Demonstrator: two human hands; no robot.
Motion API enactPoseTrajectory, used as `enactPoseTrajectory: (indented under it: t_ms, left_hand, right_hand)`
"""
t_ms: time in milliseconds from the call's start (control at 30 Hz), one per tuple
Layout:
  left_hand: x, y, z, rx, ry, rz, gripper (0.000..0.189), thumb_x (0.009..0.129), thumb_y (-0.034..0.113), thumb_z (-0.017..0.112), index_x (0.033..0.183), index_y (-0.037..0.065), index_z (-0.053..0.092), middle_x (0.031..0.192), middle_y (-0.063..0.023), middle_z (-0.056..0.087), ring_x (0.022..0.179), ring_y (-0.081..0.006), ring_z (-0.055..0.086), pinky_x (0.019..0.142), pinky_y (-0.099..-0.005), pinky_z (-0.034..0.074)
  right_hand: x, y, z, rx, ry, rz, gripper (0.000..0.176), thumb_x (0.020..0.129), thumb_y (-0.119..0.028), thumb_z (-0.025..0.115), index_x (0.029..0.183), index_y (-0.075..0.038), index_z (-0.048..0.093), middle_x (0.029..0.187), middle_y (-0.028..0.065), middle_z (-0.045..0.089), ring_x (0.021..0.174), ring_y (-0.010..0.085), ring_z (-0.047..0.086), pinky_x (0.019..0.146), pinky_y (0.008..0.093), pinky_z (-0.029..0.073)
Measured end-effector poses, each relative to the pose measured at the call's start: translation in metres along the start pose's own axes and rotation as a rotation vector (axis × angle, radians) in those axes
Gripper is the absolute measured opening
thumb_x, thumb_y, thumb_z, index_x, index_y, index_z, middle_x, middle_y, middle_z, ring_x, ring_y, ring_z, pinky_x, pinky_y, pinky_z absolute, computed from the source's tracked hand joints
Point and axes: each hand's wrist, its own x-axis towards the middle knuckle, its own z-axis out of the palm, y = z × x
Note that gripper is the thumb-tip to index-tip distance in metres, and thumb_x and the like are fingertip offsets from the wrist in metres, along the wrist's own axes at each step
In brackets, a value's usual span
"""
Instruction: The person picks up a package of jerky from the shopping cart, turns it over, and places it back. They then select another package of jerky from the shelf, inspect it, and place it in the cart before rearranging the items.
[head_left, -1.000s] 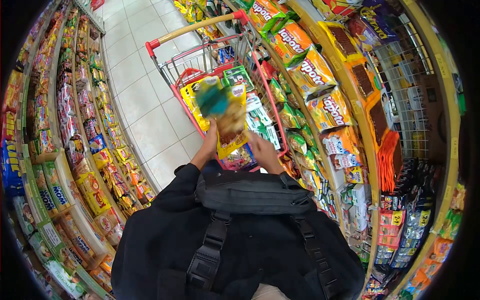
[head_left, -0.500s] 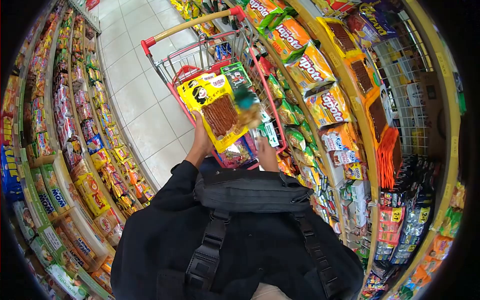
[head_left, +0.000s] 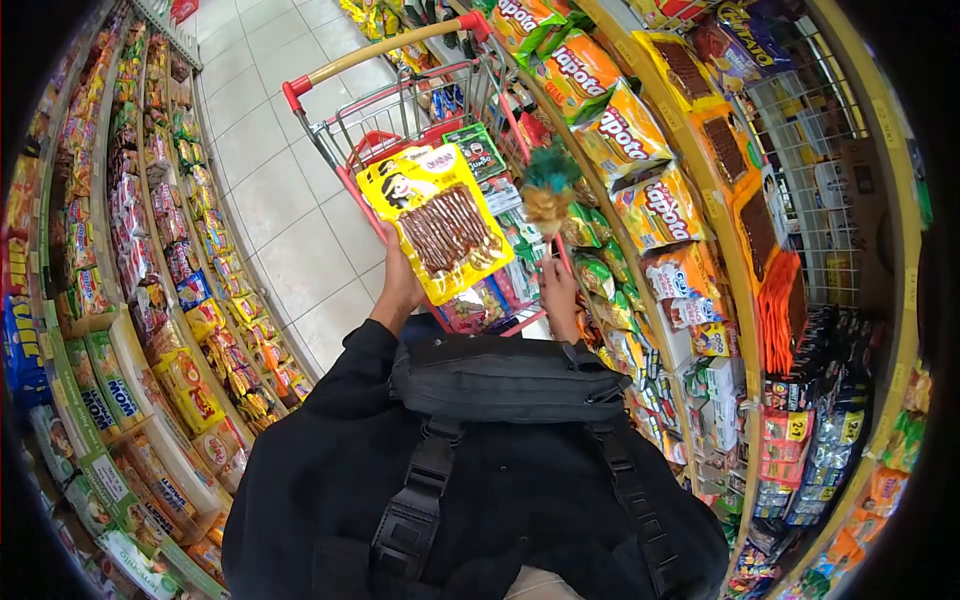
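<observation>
My left hand point(head_left: 402, 278) is closed on the lower left edge of a yellow snack packet point(head_left: 452, 235). Through its clear window show brown sticks. Held over the shopping cart point(head_left: 385, 48), the packet faces up towards me. To its right, my right hand point(head_left: 558, 290) grips the thin handle of a feather duster point(head_left: 548, 190) with teal and tan feathers pointing up, apart from the packet. Beneath and beside the packet, the cart holds a green and black "Jumbo" packet point(head_left: 475, 152) and a pink-edged colourful bag point(head_left: 473, 308).
On the right, close to the cart, shelves carry orange "Japota" bags point(head_left: 632, 135) and hanging snack packets point(head_left: 775, 310). Shelves of small packets point(head_left: 205, 318) line the left. Pale floor tiles point(head_left: 265, 140) run between. A black bag point(head_left: 505, 378) is strapped across my front.
The feather duster and my right hand have moved right, away from the packet's face. The yellow packet has tilted slightly, with more glare on its window.
</observation>
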Motion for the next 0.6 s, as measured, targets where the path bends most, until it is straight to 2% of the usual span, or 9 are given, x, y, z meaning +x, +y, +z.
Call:
enactPoseTrajectory:
  t_ms: [133,167,267,300,400,433,533,567,600]
  left_hand:
    - [-0.008,-0.003,0.022,0.086,0.019,-0.191,0.072,0.098,0.062,0.025,0.141,0.006,0.037,0.136,-0.0127,0.052,0.12,-0.0267,0.055,0.103,-0.042,0.044]
    - [0.001,-0.014,0.008,0.097,-0.021,-0.167,0.071,0.098,0.061,0.027,0.141,0.005,0.037,0.135,-0.0133,0.052,0.12,-0.0263,0.055,0.101,-0.0418,0.046]
    - [0.003,-0.022,0.003,0.116,-0.016,-0.172,0.068,0.099,0.058,0.03,0.14,0.004,0.038,0.132,-0.0129,0.055,0.118,-0.0255,0.056,0.101,-0.0413,0.046]
    - [0.008,-0.024,-0.003,0.233,0.001,-0.137,0.066,0.1,0.057,0.032,0.142,0.006,0.035,0.136,-0.0125,0.051,0.122,-0.0264,0.053,0.1,-0.0416,0.046]
    - [0.011,-0.032,-0.017,0.631,0.186,-0.113,0.068,0.099,0.058,0.035,0.147,0.011,0.027,0.146,-0.0122,0.04,0.129,-0.0269,0.046,0.101,-0.0438,0.043]
    - [0.01,-0.036,-0.019,0.631,0.128,-0.118,0.071,0.097,0.059,0.038,0.151,0.016,0.019,0.151,-0.0119,0.03,0.133,-0.0269,0.04,0.102,-0.0466,0.04]
    - [-0.001,-0.04,0.006,0.467,0.047,-0.291,0.072,0.097,0.058,0.039,0.152,0.018,0.016,0.153,-0.0108,0.025,0.134,-0.0263,0.038,0.102,-0.0485,0.039]
    - [-0.004,-0.047,0.012,0.389,0.058,-0.275,0.081,0.094,0.067,0.033,0.15,0.008,0.023,0.147,-0.0157,0.038,0.134,-0.0292,0.04,0.105,-0.0456,0.04]
    - [0.005,-0.051,-0.001,0.12,-0.201,-0.296,0.079,0.095,0.066,0.031,0.147,0.008,0.028,0.145,-0.0158,0.041,0.131,-0.0303,0.043,0.104,-0.0453,0.041]
  right_hand:
    - [-0.014,-0.065,0.013,0.371,-0.24,0.172,0.026,0.098,-0.03,0.057,0.107,-0.006,0.062,0.061,-0.0108,0.036,0.043,-0.001,0.025,0.038,0.0205,0.017]
    - [-0.012,-0.071,0.012,0.447,-0.321,0.199,0.023,0.094,-0.022,0.063,0.108,-0.004,0.062,0.066,-0.009,0.048,0.047,0.0,0.038,0.04,0.0193,0.027]
    - [-0.005,-0.073,0.031,0.45,-0.242,0.154,0.024,0.09,-0.013,0.067,0.109,0.0,0.062,0.077,-0.004,0.061,0.058,0.003,0.054,0.051,0.0192,0.041]
    - [-0.003,-0.074,0.028,0.5,-0.285,0.094,0.027,0.086,-0.008,0.07,0.11,0.003,0.062,0.089,0.0028,0.068,0.073,0.0073,0.063,0.066,0.0212,0.049]
    - [0.008,-0.066,0.027,0.261,-0.185,-0.06,0.028,0.086,-0.011,0.072,0.108,0.003,0.064,0.091,0.0038,0.068,0.076,0.0074,0.063,0.069,0.021,0.049]
    - [0.004,-0.073,0.031,0.189,-0.136,-0.112,0.028,0.085,-0.013,0.074,0.106,0.002,0.065,0.087,0.002,0.067,0.073,0.0057,0.061,0.068,0.0202,0.047]
    - [0.003,-0.074,0.038,-0.02,-0.211,-0.354,0.027,0.084,-0.014,0.075,0.105,0.001,0.065,0.081,-0.0011,0.064,0.066,0.0028,0.056,0.059,0.0195,0.043]
    - [-0.005,-0.077,0.035,-0.012,-0.325,-0.189,0.023,0.089,-0.016,0.07,0.107,-0.001,0.065,0.079,-0.0041,0.06,0.06,0.0005,0.049,0.051,0.0192,0.038]
    - [-0.011,-0.084,0.035,0.108,-0.404,-0.096,0.024,0.092,-0.016,0.066,0.11,-0.001,0.063,0.081,-0.0033,0.059,0.062,0.0024,0.05,0.055,0.0202,0.039]
